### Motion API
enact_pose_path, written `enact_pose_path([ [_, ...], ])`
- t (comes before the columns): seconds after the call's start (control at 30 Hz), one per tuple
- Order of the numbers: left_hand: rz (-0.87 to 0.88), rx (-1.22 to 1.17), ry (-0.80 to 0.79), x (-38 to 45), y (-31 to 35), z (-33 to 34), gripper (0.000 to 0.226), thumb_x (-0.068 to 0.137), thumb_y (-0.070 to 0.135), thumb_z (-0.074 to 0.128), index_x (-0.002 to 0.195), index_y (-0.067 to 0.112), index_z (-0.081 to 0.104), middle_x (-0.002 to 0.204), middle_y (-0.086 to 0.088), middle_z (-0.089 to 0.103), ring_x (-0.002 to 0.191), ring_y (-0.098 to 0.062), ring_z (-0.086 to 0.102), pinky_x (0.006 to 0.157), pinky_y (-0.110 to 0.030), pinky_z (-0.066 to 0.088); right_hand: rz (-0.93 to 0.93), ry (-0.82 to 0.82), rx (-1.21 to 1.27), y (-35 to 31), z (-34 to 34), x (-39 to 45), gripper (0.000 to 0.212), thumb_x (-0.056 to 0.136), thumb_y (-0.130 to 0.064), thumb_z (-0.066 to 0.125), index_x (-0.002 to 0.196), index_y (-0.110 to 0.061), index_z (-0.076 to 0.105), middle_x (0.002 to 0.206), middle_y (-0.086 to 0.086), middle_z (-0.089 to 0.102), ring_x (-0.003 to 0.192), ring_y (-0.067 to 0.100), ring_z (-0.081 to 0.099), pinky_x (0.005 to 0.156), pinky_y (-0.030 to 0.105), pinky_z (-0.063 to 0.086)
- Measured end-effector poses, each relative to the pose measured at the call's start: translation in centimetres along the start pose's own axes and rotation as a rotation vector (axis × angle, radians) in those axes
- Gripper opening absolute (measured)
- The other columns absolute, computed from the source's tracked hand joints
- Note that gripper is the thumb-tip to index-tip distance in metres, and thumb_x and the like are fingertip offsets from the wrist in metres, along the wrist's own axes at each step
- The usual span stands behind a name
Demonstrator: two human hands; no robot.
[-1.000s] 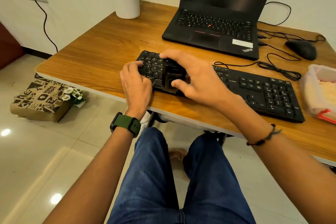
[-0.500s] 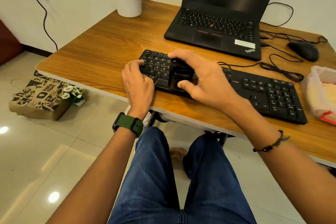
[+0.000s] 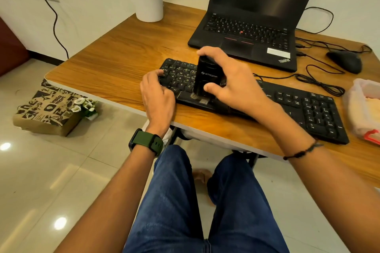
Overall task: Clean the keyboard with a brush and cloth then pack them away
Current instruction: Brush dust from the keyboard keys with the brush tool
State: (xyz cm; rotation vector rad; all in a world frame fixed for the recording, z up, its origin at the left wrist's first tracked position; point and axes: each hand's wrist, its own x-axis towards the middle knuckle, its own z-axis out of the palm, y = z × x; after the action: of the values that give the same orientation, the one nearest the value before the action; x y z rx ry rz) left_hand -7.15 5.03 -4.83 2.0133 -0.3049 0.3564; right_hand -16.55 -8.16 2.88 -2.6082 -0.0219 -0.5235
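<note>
Now brush (image 3: 206, 79) upright, bristles down on keyboard (image 3: 304, 106).

An open black laptop (image 3: 246, 32) and white plant pot (image 3: 149, 1) stand on a wooden desk (image 3: 115, 55), a wired mouse (image 3: 345, 61) alongside; a printed paper bag (image 3: 46, 112) on the tiled floor

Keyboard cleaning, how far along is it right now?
Nothing looks finished yet. In hand: the right hand grips the black brush upright, bristles on the left half of the keyboard, while the left hand steadies its left end. Left: brushing the right half, wiping, then packing away, perhaps into the container at the right edge. No cloth is clearly visible.
</note>
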Motion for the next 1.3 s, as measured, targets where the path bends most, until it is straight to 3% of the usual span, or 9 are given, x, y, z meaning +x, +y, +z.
enact_pose_path([
  [0.13,-0.002,0.000,-0.008,-0.1,-0.1,0.1,0.049,0.075,-0.013,0.035,0.119,0.004,0.051,0.120,-0.011,0.051,0.114,-0.021,0.042,0.088,-0.017,0.026,0.099,-0.053,-0.024,1.1,-3.0,-1.5,0.063,0.077,-0.011,0.069,0.131,-0.027,0.041,0.118,0.001,0.058,0.100,0.020,0.057,0.083,0.037,0.049],
  [0.27,-0.015,-0.003,-0.012,0.0,-0.1,0.1,0.048,0.076,-0.013,0.036,0.119,0.004,0.050,0.121,-0.010,0.051,0.115,-0.020,0.042,0.089,-0.016,0.025,0.141,-0.057,0.041,1.3,-4.3,-1.3,0.065,0.076,-0.010,0.071,0.129,-0.031,0.041,0.114,-0.015,0.050,0.095,0.013,0.055,0.080,0.030,0.049],
  [0.47,-0.071,-0.089,-0.001,0.2,0.2,-0.4,0.050,0.073,-0.015,0.036,0.116,0.003,0.053,0.118,-0.011,0.052,0.113,-0.019,0.044,0.088,-0.016,0.028,0.057,-0.076,0.042,0.0,-0.8,1.0,0.062,0.075,-0.011,0.069,0.129,-0.027,0.042,0.116,-0.004,0.057,0.085,0.011,0.051,0.066,0.019,0.039],
  [0.63,-0.170,-0.252,-0.018,0.3,0.0,-1.0,0.053,0.070,-0.016,0.035,0.114,0.007,0.054,0.114,-0.004,0.053,0.101,-0.007,0.044,0.081,-0.011,0.035,-0.030,-0.041,0.086,-1.8,2.3,4.1,0.063,0.073,-0.013,0.069,0.129,-0.026,0.043,0.120,-0.006,0.056,0.093,0.008,0.052,0.077,0.025,0.046],
  [0.73,-0.208,-0.314,-0.025,0.4,-0.2,-1.1,0.052,0.070,-0.015,0.036,0.113,0.010,0.054,0.115,-0.004,0.054,0.105,-0.012,0.049,0.087,-0.022,0.044,-0.049,-0.011,0.123,-2.7,3.6,5.5,0.063,0.071,-0.013,0.069,0.128,-0.025,0.043,0.116,-0.007,0.057,0.091,0.011,0.056,0.079,0.035,0.051],
  [0.87,-0.240,-0.385,-0.037,0.5,-0.4,-1.1,0.051,0.071,-0.013,0.038,0.112,0.013,0.055,0.115,-0.007,0.056,0.107,-0.018,0.053,0.090,-0.037,0.049,-0.026,0.065,0.247,-3.3,4.0,6.4,0.063,0.072,-0.011,0.070,0.128,-0.023,0.043,0.110,-0.009,0.055,0.090,0.012,0.060,0.077,0.029,0.054],
  [1.0,-0.292,-0.416,-0.038,0.6,-0.5,-1.2,0.052,0.075,-0.014,0.039,0.117,0.015,0.052,0.121,-0.002,0.053,0.113,-0.015,0.050,0.096,-0.035,0.046,-0.040,-0.048,0.140,-2.9,3.9,6.0,0.063,0.073,-0.012,0.069,0.128,-0.026,0.042,0.111,-0.005,0.056,0.084,0.011,0.056,0.072,0.027,0.052],
  [1.1,-0.317,-0.415,-0.025,0.6,-0.4,-1.2,0.054,0.077,-0.016,0.038,0.119,0.015,0.051,0.122,0.000,0.051,0.116,-0.013,0.047,0.101,-0.033,0.042,0.004,-0.135,0.105,-2.1,2.2,5.9,0.063,0.074,-0.012,0.069,0.127,-0.032,0.041,0.111,-0.004,0.055,0.087,0.013,0.055,0.067,0.018,0.048],
  [1.3,-0.353,-0.447,-0.032,0.7,-0.4,-1.3,0.057,0.077,-0.018,0.037,0.119,0.016,0.050,0.123,0.002,0.051,0.118,-0.012,0.046,0.102,-0.035,0.042,0.032,-0.134,0.114,-2.3,1.6,6.2,0.064,0.074,-0.013,0.070,0.127,-0.033,0.041,0.108,-0.006,0.053,0.087,0.012,0.055,0.068,0.019,0.049],
])
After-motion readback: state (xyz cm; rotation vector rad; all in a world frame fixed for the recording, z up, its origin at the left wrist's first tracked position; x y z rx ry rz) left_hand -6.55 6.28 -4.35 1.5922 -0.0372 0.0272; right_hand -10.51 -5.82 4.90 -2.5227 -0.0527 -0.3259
